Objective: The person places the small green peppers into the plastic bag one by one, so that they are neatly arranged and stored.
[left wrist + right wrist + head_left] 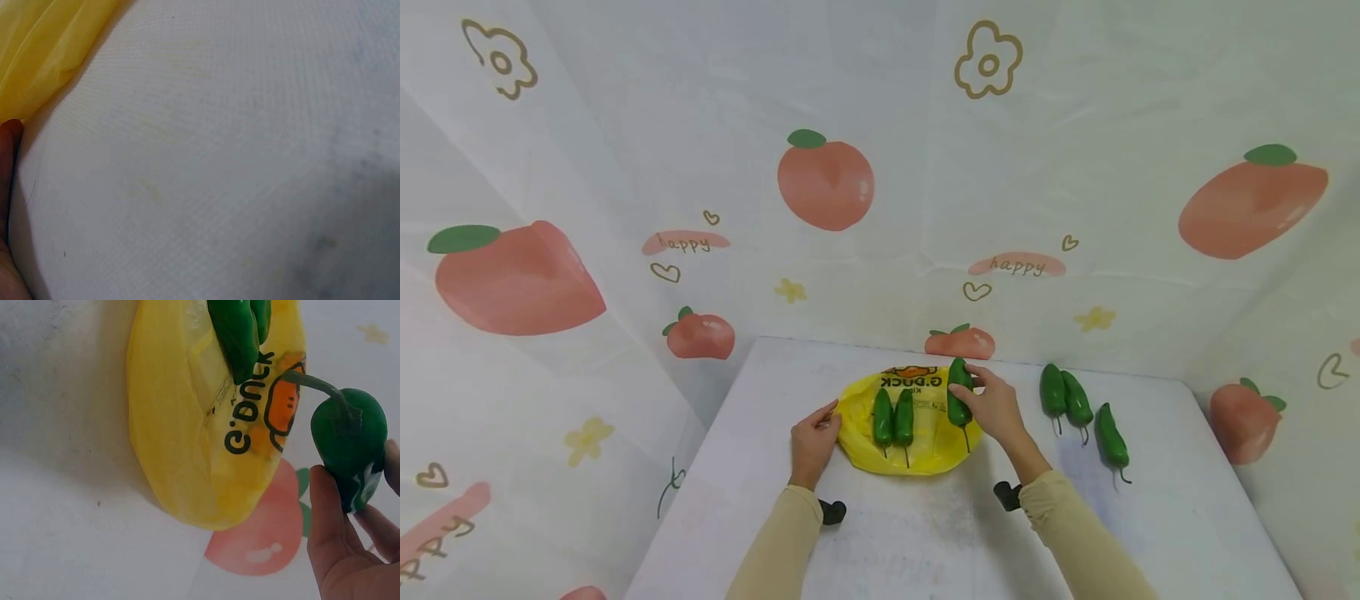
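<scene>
A yellow plastic bag (857,446) with a printed duck lies spread on the table. Side by side on it are two green peppers (883,418), stems toward me; whether they lie inside its mouth I cannot tell. My left hand (814,442) pinches the bag's left edge, and in the left wrist view only a bit of that hand shows beside the yellow plastic (47,50). Above the bag's right side, my right hand (997,406) grips a third green pepper (958,393), its stem hanging down. The right wrist view shows this pepper (350,431) between fingers and thumb.
To the right on the white table (925,542) lie two more green peppers (1053,390) touching each other, and a single pepper (1111,437) nearer me. A fruit-printed cloth (895,275) rises behind the table and along both sides.
</scene>
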The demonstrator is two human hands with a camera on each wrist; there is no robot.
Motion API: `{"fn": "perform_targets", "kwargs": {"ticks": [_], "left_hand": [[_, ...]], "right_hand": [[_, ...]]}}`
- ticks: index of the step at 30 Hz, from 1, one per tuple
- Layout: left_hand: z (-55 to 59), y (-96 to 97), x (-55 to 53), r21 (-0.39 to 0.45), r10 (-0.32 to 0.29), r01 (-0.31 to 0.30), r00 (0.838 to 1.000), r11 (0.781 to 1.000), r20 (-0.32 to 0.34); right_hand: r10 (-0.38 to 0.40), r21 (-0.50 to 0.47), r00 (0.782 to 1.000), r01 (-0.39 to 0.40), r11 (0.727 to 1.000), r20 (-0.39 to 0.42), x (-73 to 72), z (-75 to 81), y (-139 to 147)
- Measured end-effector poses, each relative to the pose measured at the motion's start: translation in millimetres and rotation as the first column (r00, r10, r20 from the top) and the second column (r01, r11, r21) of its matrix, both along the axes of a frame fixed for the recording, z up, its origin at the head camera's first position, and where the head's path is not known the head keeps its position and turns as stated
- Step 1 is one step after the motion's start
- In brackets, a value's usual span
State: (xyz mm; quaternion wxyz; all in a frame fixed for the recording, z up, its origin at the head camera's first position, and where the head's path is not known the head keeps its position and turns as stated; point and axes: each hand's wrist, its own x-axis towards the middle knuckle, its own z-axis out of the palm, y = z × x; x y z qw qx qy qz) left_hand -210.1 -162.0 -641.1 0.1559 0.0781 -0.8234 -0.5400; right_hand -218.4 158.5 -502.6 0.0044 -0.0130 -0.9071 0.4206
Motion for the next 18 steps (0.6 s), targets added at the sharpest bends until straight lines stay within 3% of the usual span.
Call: {"fn": "perform_targets", "kwargs": {"ticks": [11,18], "left_hand": [[4.0,-0.5,2.0,0.02,-0.015,0.014,0.999,1.0,0.042],[3.6,-0.3,1.2,0.012,-0.01,0.01,0.999,1.0,0.035]], "right_hand": [[0.026,-0.025,1.0,-0.025,0.999,0.015,-4.7,-11.5,-14.3],[0.06,-0.017,0.998,-0.06,0.998,0.021,-4.8,-19.7,-26.2]]}}
